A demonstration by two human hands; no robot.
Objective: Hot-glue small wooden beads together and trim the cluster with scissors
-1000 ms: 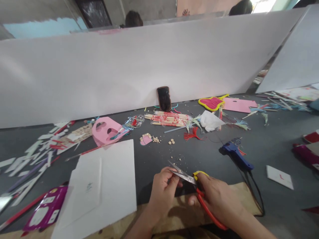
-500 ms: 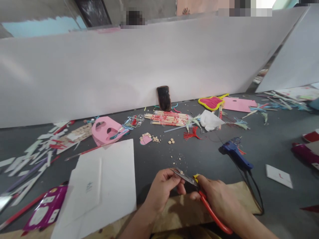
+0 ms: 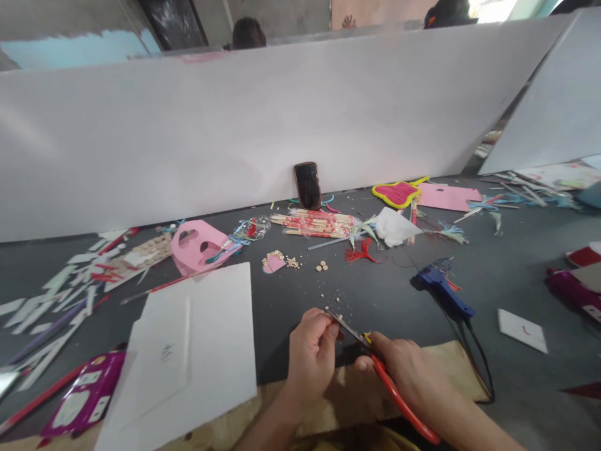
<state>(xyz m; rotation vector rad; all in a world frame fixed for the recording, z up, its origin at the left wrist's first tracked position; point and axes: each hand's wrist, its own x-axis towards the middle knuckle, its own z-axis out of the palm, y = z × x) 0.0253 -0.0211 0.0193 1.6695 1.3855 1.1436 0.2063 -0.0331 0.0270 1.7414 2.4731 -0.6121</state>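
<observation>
My right hand (image 3: 407, 363) is wrapped round the red and yellow handles of a pair of scissors (image 3: 351, 331), whose blades point up and to the left. At the blade tips, the fingers of my left hand (image 3: 315, 351) are pinched together; whatever they hold is too small or hidden to make out. Small pale crumbs (image 3: 339, 300) lie on the dark table just beyond the blades. Farther off sit a little cluster of pale bits (image 3: 322, 266), a loose pile of them (image 3: 293, 263) and a pink heart-shaped piece (image 3: 275, 265) edged with the same bits.
White sheets (image 3: 211, 351) lie to the left, near a purple packet (image 3: 84, 394) and scattered paper strips. A blue glue gun (image 3: 444, 288) with its cord is on the right. A phone (image 3: 308, 185) leans on the white partition (image 3: 235, 125), behind wrapped sticks (image 3: 319, 223).
My left hand has turned, its fingers curling more upright beside the blade tips. The scissor blades look narrower, closer together or turned edge-on. My right hand keeps its grip.
</observation>
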